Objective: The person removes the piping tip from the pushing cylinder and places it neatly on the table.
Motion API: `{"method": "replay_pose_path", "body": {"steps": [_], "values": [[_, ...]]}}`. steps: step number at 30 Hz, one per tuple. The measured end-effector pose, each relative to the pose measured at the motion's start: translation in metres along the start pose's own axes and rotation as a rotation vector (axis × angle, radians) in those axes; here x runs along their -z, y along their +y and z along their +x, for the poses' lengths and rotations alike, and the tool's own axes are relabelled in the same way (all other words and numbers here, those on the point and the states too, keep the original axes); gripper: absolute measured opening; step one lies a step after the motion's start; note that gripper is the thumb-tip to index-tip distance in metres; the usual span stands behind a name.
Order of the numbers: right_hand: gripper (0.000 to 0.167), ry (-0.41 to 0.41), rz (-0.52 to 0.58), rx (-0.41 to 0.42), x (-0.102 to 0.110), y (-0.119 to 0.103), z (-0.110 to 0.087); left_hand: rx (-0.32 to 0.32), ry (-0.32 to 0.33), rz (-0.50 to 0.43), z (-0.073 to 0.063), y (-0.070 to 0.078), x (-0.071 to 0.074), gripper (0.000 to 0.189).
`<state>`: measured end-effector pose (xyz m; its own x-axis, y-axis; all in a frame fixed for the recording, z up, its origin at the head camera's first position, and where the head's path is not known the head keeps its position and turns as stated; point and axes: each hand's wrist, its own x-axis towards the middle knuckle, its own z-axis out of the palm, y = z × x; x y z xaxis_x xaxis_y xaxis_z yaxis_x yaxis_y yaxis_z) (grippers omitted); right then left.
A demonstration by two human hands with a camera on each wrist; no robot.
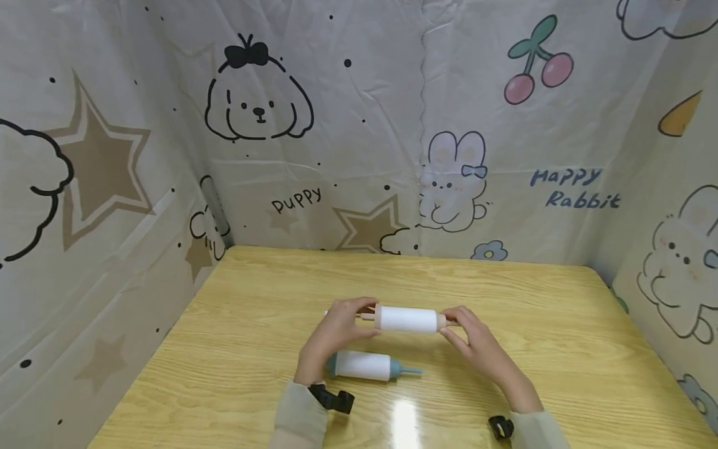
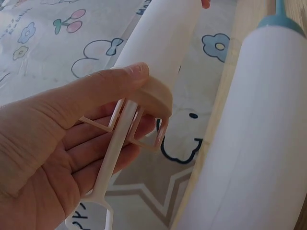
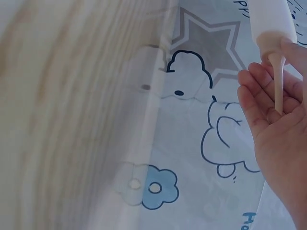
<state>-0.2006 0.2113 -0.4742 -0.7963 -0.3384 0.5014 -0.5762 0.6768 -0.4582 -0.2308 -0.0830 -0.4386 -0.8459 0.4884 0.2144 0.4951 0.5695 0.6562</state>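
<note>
A syringe [image 1: 406, 318] with a white barrel and beige ends is held level above the table between both hands. At its plunger end, my left hand [image 1: 336, 327] grips the beige collar [image 2: 153, 96], thumb on top and fingers beneath. Finger loops and a pale plunger rod [image 2: 114, 153] with a ring handle extend along that palm. My right hand [image 1: 477, 343] pinches the beige nozzle end, its tapered nozzle [image 3: 277, 84] lying along the fingers. A second syringe [image 1: 361, 365], white with teal ends, lies nearer me, partly behind the left wrist, its teal nozzle pointing right.
The wood-grain table [image 1: 252, 280] extends around both hands. Behind it and at both sides hangs a pale printed cloth [image 1: 370, 93] with cartoon drawings. Black bands with small mounts [image 1: 333, 399] sit on the wrists. Light glares on the table near the front.
</note>
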Motion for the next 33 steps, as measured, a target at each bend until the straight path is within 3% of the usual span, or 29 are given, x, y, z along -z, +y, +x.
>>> {"method": "replay_pose_path", "body": {"steps": [19,22,29,33], "values": [[0.024,-0.027,0.044,-0.044,0.013,0.01,-0.01,-0.016,-0.023,0.008,0.009,0.01,-0.009,0.051],[0.025,-0.049,0.105,-0.119,0.015,0.01,-0.01,-0.017,-0.025,0.004,0.01,0.01,-0.01,0.051],[0.032,-0.109,0.35,-0.447,0.022,0.014,-0.007,-0.002,-0.023,0.008,0.01,0.012,-0.01,0.053],[0.038,-0.159,0.442,-0.514,0.021,0.02,-0.004,-0.012,-0.022,0.017,0.011,0.012,-0.01,0.053]]}}
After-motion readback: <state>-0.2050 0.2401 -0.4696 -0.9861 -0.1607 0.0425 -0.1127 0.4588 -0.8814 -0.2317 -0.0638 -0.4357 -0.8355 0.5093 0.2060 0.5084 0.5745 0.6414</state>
